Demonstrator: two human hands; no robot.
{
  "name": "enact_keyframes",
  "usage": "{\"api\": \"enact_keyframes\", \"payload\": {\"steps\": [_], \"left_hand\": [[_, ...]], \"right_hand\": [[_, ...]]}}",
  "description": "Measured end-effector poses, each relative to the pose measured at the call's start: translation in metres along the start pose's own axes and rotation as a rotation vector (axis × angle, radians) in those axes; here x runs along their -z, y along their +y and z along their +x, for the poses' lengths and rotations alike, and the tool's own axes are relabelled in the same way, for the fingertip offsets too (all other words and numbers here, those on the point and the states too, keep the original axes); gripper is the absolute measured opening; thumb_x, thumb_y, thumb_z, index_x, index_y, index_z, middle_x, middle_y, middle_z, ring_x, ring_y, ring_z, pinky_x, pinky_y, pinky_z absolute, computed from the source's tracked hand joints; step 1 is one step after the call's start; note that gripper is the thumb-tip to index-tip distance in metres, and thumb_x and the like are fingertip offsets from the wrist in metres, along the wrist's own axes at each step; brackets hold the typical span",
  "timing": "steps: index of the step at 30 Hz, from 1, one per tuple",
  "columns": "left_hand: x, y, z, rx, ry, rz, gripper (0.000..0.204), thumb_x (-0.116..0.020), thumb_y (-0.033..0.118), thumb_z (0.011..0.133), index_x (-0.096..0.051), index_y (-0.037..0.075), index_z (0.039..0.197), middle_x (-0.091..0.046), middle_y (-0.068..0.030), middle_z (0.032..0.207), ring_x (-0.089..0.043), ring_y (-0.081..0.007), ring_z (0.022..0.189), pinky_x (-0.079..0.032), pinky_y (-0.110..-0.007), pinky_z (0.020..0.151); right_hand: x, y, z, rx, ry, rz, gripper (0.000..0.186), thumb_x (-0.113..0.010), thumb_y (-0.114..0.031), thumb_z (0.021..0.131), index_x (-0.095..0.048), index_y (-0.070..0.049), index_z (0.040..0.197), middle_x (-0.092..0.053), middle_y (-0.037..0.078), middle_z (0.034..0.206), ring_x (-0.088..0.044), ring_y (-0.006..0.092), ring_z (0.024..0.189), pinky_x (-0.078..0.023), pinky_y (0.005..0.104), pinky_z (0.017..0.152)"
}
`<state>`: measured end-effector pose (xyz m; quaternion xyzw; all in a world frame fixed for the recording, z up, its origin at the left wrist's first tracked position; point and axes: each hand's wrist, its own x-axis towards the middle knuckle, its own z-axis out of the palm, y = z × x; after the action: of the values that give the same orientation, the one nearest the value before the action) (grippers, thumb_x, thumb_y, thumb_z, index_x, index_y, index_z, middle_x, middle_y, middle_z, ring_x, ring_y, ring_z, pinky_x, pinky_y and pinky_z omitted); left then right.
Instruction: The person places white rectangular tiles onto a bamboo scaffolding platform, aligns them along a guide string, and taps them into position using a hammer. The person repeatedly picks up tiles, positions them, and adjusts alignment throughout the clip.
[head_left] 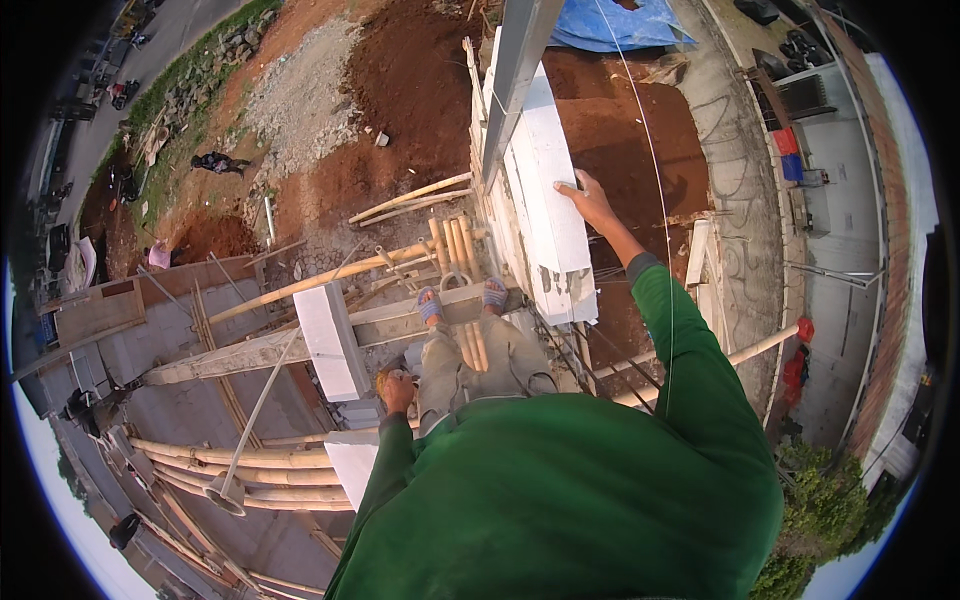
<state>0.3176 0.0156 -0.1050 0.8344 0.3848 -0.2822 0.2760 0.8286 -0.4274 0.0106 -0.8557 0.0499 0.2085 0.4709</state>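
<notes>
My right hand [588, 200] is on the right edge of a white lightweight block wall [540, 170], with fingers curled over its top. The wall's near end shows rough grey mortar. Low at my left side, my left hand [396, 388] is closed around something brownish that I cannot make out. Just left of it a loose white block [330, 340] rests on the scaffold beside a concrete beam [400, 318]. Another white block [352, 462] lies nearer, partly hidden by my green sleeve. My sandalled feet stand at the beam and bamboo poles [465, 250].
A grey metal post [520, 75] rises by the wall, and a thin string [650, 150] runs along its right. Bamboo poles [240, 458] and a metal prop [250, 420] lie left. Far below are red soil [400, 90], a blue tarp [615, 25] and a person [220, 162].
</notes>
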Motion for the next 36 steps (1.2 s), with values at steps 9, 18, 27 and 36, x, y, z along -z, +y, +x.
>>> {"api": "enact_keyframes", "payload": {"steps": [9,18,27,36], "left_hand": [[0.053,0.364,0.041,-0.633,-0.236,-0.32,0.06,-0.057,0.052,0.101,-0.065,0.0,0.129,-0.072,-0.0257,0.116,-0.067,-0.0415,0.113,-0.049,-0.047,0.099],[0.031,0.531,0.014,-0.405,-0.783,-0.614,0.101,-0.063,0.071,0.091,-0.04,-0.006,0.152,-0.044,-0.0292,0.152,-0.043,-0.051,0.14,-0.042,-0.068,0.108],[0.016,0.521,0.015,-0.308,-0.685,-0.81,0.074,-0.062,0.052,0.101,-0.038,0.003,0.151,-0.054,-0.0217,0.139,-0.061,-0.0461,0.12,-0.054,-0.064,0.095],[0.016,0.523,0.02,-0.313,-0.707,-0.794,0.075,-0.062,0.054,0.1,-0.037,0.003,0.15,-0.054,-0.0218,0.138,-0.062,-0.0457,0.117,-0.055,-0.063,0.094]], "right_hand": [[0.004,0.034,-0.114,-0.103,-0.223,0.218,0.097,-0.079,-0.052,0.086,-0.04,0.007,0.153,-0.05,0.03,0.151,-0.048,0.0368,0.142,-0.036,0.0411,0.119],[0.017,0.008,-0.058,-0.106,-0.238,0.073,0.097,-0.071,-0.028,0.086,-0.021,-0.003,0.165,-0.04,0.026,0.159,-0.044,0.033,0.143,-0.041,0.0414,0.111],[-0.01,-0.001,-0.004,0.06,-0.096,0.135,0.089,-0.074,-0.034,0.091,-0.03,-0.002,0.162,-0.036,0.026,0.163,-0.037,0.034,0.15,-0.034,0.0401,0.12],[-0.009,-0.005,-0.007,0.013,-0.107,0.184,0.091,-0.078,-0.031,0.088,-0.031,-0.002,0.161,-0.036,0.026,0.163,-0.035,0.0374,0.151,-0.034,0.0417,0.12]]}}
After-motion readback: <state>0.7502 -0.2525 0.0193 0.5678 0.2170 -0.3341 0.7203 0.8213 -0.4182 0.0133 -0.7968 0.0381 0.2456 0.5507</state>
